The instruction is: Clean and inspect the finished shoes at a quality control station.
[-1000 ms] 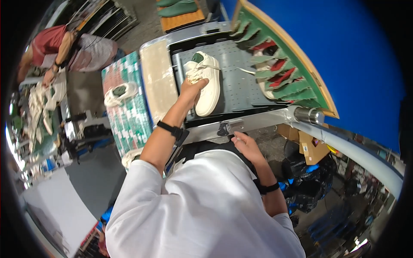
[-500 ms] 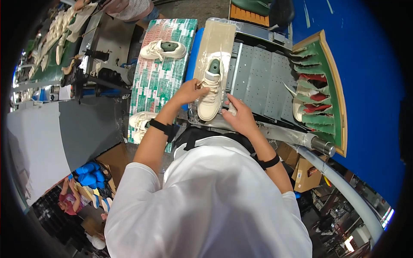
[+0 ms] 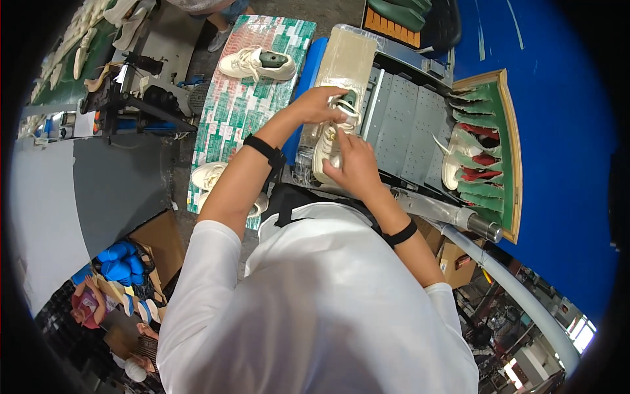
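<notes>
A cream lace-up sneaker (image 3: 321, 155) with a green last inside lies on a tan padded board (image 3: 346, 58), its toe toward me. Over the sneaker's opening, my left hand (image 3: 321, 105) pinches a cream shoelace (image 3: 352, 106) between bent fingers. My right hand (image 3: 357, 164) curls over the sneaker's right side, fingertips by the lacing and thumb near the toe; its palm is hidden. To the left, another cream sneaker (image 3: 243, 64) with a green last lies on a taped green-and-white board (image 3: 243, 111). More cream shoes (image 3: 209, 175) lie at its near end, partly behind my left arm.
Right of the sneaker runs a grey perforated metal conveyor (image 3: 410, 125). At its far right stands a wood-edged opening with torn green flaps (image 3: 482, 98), a cream shoe (image 3: 451, 164) among them. A metal roller (image 3: 484, 225) juts out nearby. Green lasts (image 3: 397, 13) sit in an orange crate behind.
My left hand has moved up toward the sneaker's opening, pinching the lace. My right hand has come in from beside the shoe onto its laces; the small whitish thing in it no longer shows.
</notes>
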A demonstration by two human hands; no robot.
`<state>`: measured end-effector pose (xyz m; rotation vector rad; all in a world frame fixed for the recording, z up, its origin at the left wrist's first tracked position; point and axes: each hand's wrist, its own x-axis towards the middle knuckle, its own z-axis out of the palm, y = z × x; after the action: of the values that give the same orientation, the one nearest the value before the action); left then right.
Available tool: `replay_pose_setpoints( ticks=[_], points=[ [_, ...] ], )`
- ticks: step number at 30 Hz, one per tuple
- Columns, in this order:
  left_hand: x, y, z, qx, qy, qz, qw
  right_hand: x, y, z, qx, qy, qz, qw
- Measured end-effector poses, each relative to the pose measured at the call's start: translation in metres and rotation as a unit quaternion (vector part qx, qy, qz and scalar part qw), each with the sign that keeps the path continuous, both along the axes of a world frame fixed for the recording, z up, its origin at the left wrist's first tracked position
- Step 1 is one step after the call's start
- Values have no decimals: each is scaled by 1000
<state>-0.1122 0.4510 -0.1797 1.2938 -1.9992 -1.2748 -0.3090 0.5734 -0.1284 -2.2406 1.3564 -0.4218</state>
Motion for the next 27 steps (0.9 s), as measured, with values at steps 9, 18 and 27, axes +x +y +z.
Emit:
replay_pose_setpoints(
  ticks=[9, 18, 27],
  points=[
    [5, -12, -15, 69, 1, -24, 997, 16, 22, 16, 314, -261, 26, 913],
    [-17, 11, -21, 86, 12, 70, 994, -24, 12, 0, -24, -10, -67, 997],
    [-23, 19, -9, 59, -32, 111, 992, -34, 10, -2, 15, -39, -67, 997]
  ],
)
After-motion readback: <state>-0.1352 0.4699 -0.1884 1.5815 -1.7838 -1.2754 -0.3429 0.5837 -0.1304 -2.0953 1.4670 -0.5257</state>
